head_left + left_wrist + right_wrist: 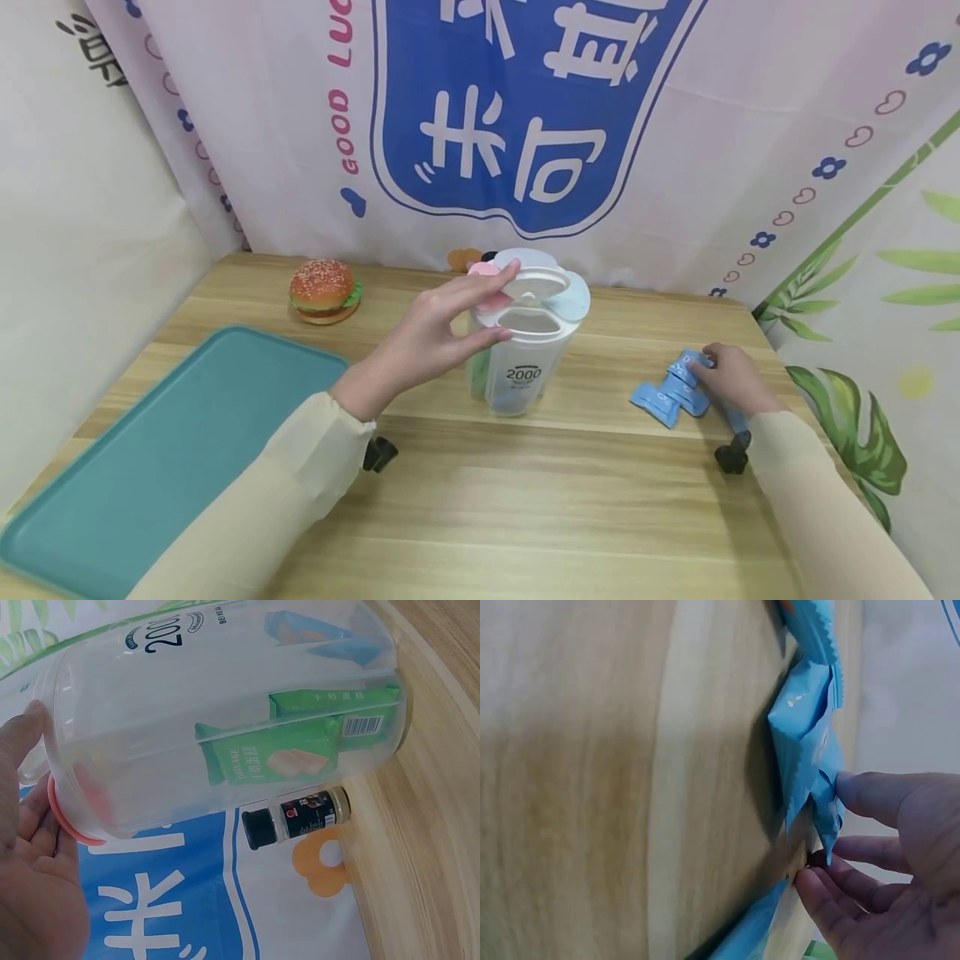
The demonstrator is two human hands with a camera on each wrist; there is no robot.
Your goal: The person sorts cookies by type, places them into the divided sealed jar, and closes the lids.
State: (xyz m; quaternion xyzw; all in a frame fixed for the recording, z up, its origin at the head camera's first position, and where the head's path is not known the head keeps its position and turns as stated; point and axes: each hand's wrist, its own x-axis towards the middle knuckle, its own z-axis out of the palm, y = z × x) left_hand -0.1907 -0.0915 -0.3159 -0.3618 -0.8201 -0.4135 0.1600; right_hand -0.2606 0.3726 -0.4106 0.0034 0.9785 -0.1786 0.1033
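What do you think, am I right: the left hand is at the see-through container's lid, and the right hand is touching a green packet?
Almost: the head view shows that the packet is blue, not green. The right hand is touching it, and the left hand is at the lid of the see-through container.

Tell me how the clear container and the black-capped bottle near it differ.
The container is much larger than the bottle. One flap on the container is raised, while the bottle's black cap is on. The container is printed "2000"; the bottle wears a dark label. Both stand upright on the table.
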